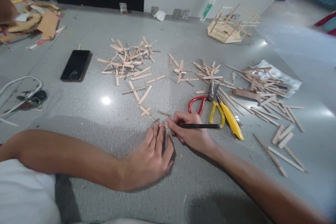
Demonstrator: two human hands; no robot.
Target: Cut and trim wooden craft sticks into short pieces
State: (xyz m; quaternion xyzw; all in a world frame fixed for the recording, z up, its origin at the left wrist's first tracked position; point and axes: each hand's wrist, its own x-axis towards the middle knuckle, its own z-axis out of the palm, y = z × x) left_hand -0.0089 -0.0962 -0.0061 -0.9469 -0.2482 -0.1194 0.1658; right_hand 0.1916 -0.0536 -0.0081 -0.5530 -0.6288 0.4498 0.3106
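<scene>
My left hand (153, 155) lies flat on the grey table (183, 189), fingers stretched out and pressed on a small wooden stick (163, 125) that is mostly hidden under the fingertips. My right hand (190, 131) is closed round a black pencil (202, 126), its tip meeting the stick just beyond my left fingertips. A small crossed pair of sticks (145, 111) lies a little beyond both hands.
Red-and-yellow-handled pliers (210, 103) and a yellow utility knife (232, 121) lie right of my right hand. Piles of ice-cream sticks (128, 61) spread across the middle and right (262, 91). A black phone (76, 65) lies left, a stick frame model (232, 24) far right, cardboard scraps (39, 22) far left.
</scene>
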